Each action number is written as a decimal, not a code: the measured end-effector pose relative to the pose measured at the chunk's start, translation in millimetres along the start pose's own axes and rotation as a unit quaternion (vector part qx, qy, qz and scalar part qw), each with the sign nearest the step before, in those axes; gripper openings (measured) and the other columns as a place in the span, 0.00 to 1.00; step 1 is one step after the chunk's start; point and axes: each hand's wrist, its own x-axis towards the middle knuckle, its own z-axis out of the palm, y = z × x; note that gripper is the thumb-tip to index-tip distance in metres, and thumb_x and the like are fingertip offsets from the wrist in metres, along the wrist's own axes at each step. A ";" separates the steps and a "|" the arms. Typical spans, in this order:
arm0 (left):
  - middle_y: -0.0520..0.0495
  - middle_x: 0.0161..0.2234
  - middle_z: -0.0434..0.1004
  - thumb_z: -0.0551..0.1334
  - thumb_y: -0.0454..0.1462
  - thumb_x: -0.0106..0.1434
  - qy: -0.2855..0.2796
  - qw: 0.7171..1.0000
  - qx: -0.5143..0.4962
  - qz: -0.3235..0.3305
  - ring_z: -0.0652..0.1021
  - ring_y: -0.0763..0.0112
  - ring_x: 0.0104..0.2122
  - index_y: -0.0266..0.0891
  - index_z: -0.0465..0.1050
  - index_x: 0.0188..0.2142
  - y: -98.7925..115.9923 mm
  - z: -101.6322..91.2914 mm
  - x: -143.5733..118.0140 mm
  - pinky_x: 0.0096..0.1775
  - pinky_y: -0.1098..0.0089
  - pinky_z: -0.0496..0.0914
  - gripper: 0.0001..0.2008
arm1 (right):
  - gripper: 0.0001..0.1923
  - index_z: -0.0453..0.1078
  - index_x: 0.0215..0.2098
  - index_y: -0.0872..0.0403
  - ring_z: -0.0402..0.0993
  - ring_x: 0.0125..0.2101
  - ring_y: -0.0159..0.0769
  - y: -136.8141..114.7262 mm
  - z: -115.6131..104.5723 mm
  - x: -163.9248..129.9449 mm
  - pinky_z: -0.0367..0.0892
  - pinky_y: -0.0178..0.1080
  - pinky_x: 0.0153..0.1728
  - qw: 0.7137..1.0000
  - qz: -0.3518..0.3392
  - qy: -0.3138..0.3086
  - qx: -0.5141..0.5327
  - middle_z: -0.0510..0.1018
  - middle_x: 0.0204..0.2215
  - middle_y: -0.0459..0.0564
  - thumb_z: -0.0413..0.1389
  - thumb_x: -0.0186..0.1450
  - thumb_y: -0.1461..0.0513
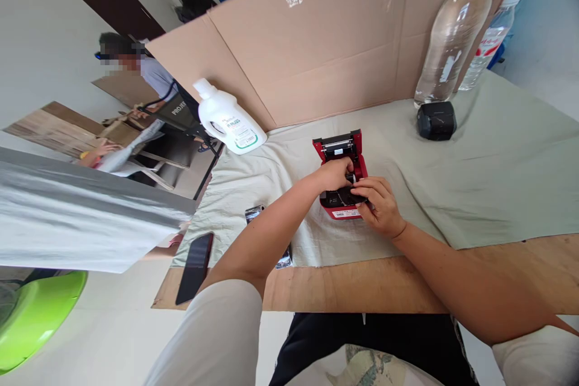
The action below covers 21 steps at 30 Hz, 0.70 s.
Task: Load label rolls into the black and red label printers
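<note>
Head view is showing both hands working at a small red printer (342, 178) that is sitting on the pale cloth (497, 181) toward the near edge of the bench (384, 280), its lid standing open away from the person. The left hand (335, 174) is curling its grip over the open bay, fingers pressing down inside; whether it is clasping anything there cannot be told. The right hand (379, 205) is lying against the printer's right side, fingertips resting on the dark top, grip loosely bent, not closing round anything.

Open cloth is stretching wide to the right of the printer. A black phone (195, 266) is lying at the near left corner. A white jug (230, 119) is leaning at the far left edge, and a clear bottle (453, 30) is standing behind a black box (436, 120) at the far right, against the cardboard wall (325, 42).
</note>
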 end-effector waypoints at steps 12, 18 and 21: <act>0.48 0.41 0.80 0.51 0.29 0.63 0.139 0.984 -0.084 0.072 0.79 0.69 0.43 0.39 0.74 0.40 -7.1 -10.2 -31.8 0.50 0.67 0.71 0.14 | 0.10 0.74 0.44 0.48 0.73 0.47 0.44 -2.4 -2.2 2.3 0.70 0.52 0.50 1.000 -0.004 0.002 0.005 0.79 0.43 0.52 0.54 0.66 0.62; 0.38 0.54 0.71 0.53 0.40 0.69 0.427 0.900 -0.076 0.047 0.70 0.60 0.57 0.37 0.68 0.53 -27.4 -11.1 -36.2 0.58 0.59 0.65 0.16 | 0.07 0.73 0.39 0.48 0.72 0.48 0.46 -5.0 -3.9 2.7 0.70 0.53 0.49 1.000 -0.005 0.007 0.004 0.79 0.42 0.51 0.54 0.65 0.63; 0.36 0.57 0.68 0.46 0.50 0.72 0.408 0.903 -0.085 0.103 0.67 0.60 0.59 0.36 0.64 0.58 -31.6 -1.2 -36.7 0.61 0.58 0.62 0.26 | 0.06 0.72 0.37 0.49 0.71 0.50 0.47 -7.0 -6.5 3.6 0.70 0.55 0.49 1.000 -0.014 0.012 -0.012 0.78 0.43 0.52 0.53 0.65 0.63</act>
